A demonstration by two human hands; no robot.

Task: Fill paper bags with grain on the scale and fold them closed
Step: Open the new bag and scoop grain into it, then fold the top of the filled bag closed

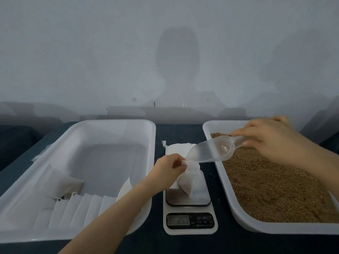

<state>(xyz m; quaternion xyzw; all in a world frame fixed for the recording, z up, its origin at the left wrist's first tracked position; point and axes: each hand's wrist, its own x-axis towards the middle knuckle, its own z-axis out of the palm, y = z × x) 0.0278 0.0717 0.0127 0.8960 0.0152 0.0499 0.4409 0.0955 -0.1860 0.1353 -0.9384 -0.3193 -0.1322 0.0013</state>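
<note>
A small white bag point(189, 181) stands on the platform of a white kitchen scale point(189, 217) in the middle. My left hand point(169, 166) pinches the bag's top edge. My right hand point(273, 138) grips the handle of a clear plastic scoop point(211, 150), whose tip points down at the bag's mouth. The scoop looks empty. To the right, a white tray point(244, 215) holds brown grain point(275, 189).
A large white tub point(77, 136) on the left holds a row of flat empty bags point(80, 208) and one filled bag point(64, 184). A stack of spare bags point(176, 147) lies behind the scale. A wall stands close behind the dark table.
</note>
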